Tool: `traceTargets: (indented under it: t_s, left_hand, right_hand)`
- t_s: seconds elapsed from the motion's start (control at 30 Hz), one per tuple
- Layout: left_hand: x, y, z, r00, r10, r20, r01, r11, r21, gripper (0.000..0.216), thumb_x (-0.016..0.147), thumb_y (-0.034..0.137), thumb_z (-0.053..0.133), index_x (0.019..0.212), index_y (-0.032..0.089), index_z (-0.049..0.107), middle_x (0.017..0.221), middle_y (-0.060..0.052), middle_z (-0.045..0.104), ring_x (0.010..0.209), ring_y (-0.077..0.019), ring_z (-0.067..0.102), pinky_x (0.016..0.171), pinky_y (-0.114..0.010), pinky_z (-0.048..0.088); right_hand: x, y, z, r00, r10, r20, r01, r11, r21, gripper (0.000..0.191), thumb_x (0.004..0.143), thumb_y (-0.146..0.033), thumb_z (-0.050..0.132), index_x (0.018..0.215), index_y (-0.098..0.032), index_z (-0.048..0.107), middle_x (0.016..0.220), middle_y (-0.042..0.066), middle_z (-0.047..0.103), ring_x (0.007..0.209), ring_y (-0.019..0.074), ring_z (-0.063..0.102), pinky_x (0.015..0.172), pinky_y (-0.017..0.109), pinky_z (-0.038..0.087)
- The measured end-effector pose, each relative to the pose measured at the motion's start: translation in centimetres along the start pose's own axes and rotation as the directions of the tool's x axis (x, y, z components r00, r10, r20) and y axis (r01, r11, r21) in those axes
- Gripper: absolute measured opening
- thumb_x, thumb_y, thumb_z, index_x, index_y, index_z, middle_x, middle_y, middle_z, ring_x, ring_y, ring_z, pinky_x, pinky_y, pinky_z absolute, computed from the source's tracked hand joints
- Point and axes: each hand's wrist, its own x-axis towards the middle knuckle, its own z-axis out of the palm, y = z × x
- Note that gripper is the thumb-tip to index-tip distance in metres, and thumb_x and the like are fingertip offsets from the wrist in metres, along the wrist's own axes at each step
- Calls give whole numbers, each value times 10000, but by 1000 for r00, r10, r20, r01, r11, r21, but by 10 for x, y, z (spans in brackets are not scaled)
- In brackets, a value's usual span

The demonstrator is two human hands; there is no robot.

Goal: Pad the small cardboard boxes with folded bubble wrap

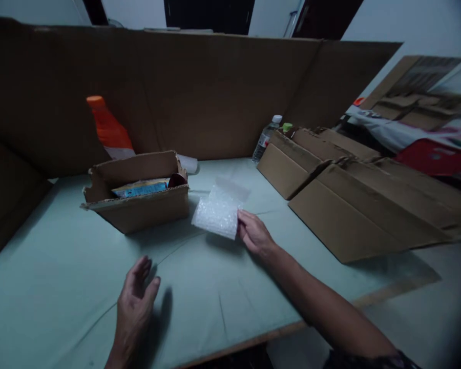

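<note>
Head view: your right grip (255,233) pinches the bubble wrap (216,215) by one edge, which could slip; your left grip (135,298) hangs wide.

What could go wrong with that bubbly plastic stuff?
The right hand holds the bubble wrap only near one edge, so it might slip or flop. The left hand is open and apart from it, so may not catch it. The open box is close by; the wrap could bump it.

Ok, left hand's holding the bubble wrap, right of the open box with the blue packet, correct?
Not the left hand: the head view shows the right hand holding the bubble wrap, right of the open box with the blue packet.
</note>
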Motion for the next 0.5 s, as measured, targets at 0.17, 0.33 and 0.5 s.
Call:
traceTargets:
  t_s: [0.17, 0.33, 0.5]
  left_hand:
    - [-29, 10, 27, 969, -77, 235, 133, 963, -233, 856, 749, 551, 739, 1459, 214, 399, 1378, -173, 579, 1228, -306, 623, 1040, -462, 505]
    - [-34, 7, 12, 976, -63, 207, 75, 996, -51, 707, 740, 443, 733, 1347, 146, 523, 1249, -157, 661, 1131, -259, 652, 965, -385, 512]
    - [-34, 3, 2, 935, 172, 312, -236, 955, 181, 323, 816, 276, 574, 1092, 154, 691, 1017, -104, 726, 921, -228, 690, 818, -375, 539]
  right_hand:
    - [-73, 17, 38, 922, 250, 296, -278, 959, 57, 499, 835, -663, 571, 727, -176, 581, 550, -8, 539, 434, 131, 524, 404, 257, 457]
    - [-88, 15, 45, 790, 341, 510, -383, 923, -26, 445, 805, -578, 679, 726, -153, 573, 649, -15, 594, 416, 79, 559, 377, 179, 412]
    - [-68, 5, 48, 843, 275, 462, -276, 959, -68, 385, 823, -546, 653, 783, -167, 595, 643, -30, 574, 422, 73, 537, 377, 175, 409]
